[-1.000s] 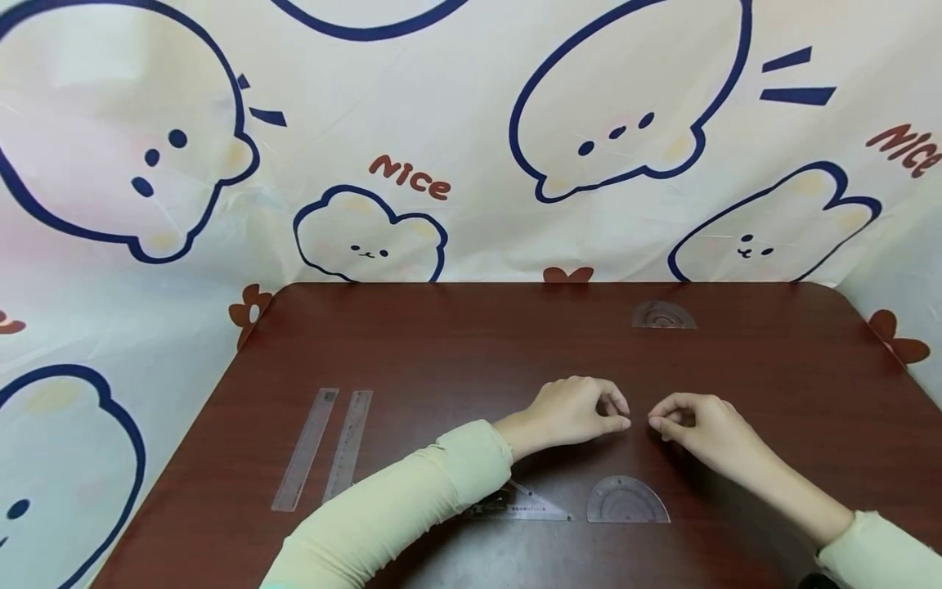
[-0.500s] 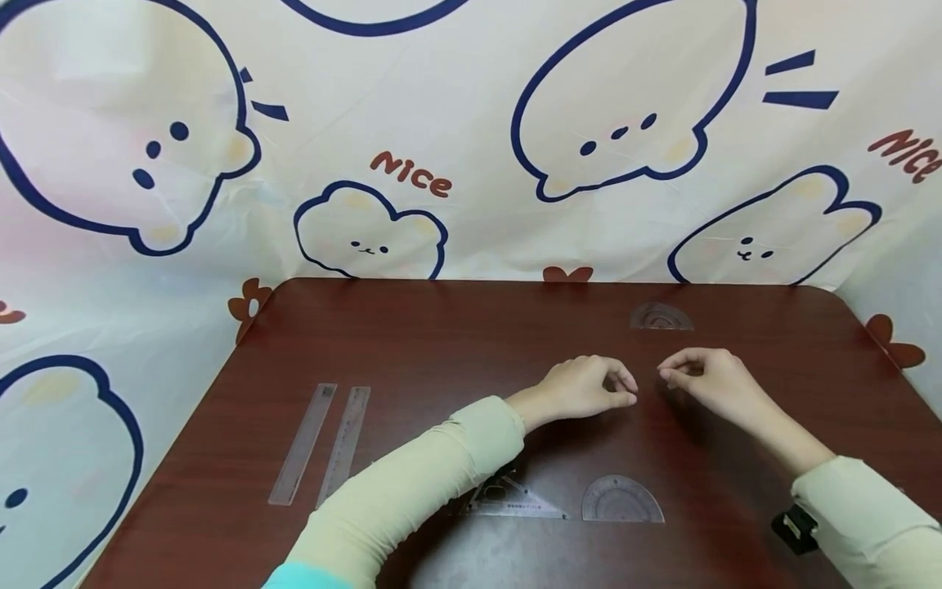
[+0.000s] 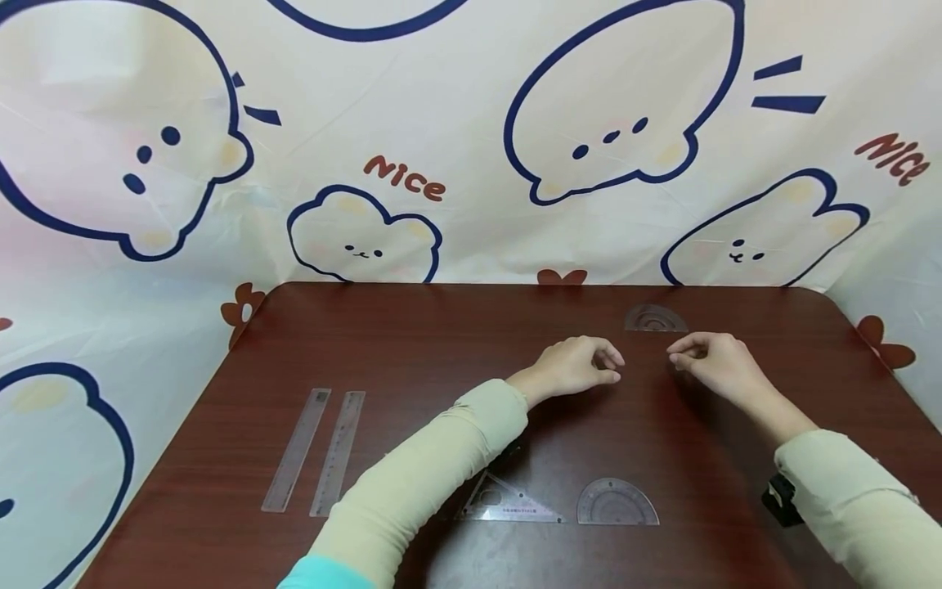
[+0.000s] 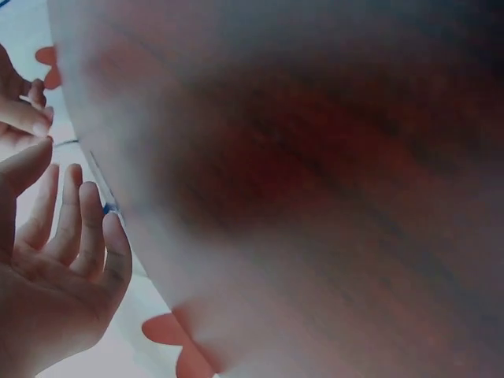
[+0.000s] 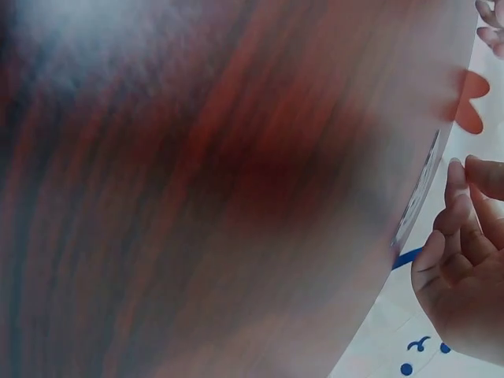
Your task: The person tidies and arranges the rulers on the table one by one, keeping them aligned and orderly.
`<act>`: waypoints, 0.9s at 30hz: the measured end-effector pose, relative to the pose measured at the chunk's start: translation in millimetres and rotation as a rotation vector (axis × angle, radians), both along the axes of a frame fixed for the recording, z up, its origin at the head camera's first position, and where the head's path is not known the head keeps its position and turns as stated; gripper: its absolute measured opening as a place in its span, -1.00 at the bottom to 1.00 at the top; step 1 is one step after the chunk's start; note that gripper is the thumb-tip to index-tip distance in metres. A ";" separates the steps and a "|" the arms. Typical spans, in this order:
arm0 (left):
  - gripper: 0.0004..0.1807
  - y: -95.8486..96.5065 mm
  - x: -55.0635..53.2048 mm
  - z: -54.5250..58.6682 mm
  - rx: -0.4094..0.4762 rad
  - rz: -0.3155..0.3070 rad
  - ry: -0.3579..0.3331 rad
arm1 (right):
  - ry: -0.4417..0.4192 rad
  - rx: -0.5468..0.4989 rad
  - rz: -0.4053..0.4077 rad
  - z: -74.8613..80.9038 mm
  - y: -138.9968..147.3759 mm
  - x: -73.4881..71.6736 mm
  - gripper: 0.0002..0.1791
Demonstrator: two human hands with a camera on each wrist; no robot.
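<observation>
In the head view my left hand (image 3: 577, 366) is above the middle of the table, thumb and loosely curved fingers apart, holding nothing. To its right, my right hand (image 3: 717, 360) has thumb and forefinger tips close together, with nothing visible between them. Just beyond the right hand lies a clear protractor (image 3: 657, 319) near the table's far edge. The left wrist view shows the palm and spread fingers of the left hand (image 4: 67, 276). In the right wrist view the right hand (image 5: 465, 276) shows its curved fingers at the right edge.
A second clear protractor (image 3: 616, 502) lies nearer the front, beside a clear set square (image 3: 515, 509) partly behind the left sleeve. Two clear rulers, a left one (image 3: 298, 450) and a right one (image 3: 338, 454), lie on the left. A patterned curtain (image 3: 471, 123) surrounds the brown table (image 3: 412, 335).
Both hands have moved away from the body toward the far side of the table. The right one has come close to the far protractor. Rulers, set square and protractors stay in place.
</observation>
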State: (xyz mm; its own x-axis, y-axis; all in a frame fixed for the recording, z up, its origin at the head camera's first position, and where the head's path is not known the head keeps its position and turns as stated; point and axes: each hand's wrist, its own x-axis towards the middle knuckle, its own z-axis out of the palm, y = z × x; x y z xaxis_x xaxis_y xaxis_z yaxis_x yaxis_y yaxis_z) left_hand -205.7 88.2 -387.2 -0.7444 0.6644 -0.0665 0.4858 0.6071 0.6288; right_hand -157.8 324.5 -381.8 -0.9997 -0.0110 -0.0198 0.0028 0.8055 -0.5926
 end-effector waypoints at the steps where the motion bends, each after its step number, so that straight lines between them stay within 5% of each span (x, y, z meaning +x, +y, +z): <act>1: -0.78 0.2 -2.1 -0.6 0.003 0.002 0.003 | 0.001 0.002 -0.003 0.2 1.4 -1.3 -0.77; 13: -0.76 8.7 -15.4 -5.2 0.015 0.064 0.041 | 0.004 0.010 -0.047 -3.0 18.3 -20.1 -0.75; 27: -0.75 15.4 -24.7 -8.9 0.122 0.190 -0.017 | -0.002 0.024 -0.188 -5.6 12.5 -32.5 -0.70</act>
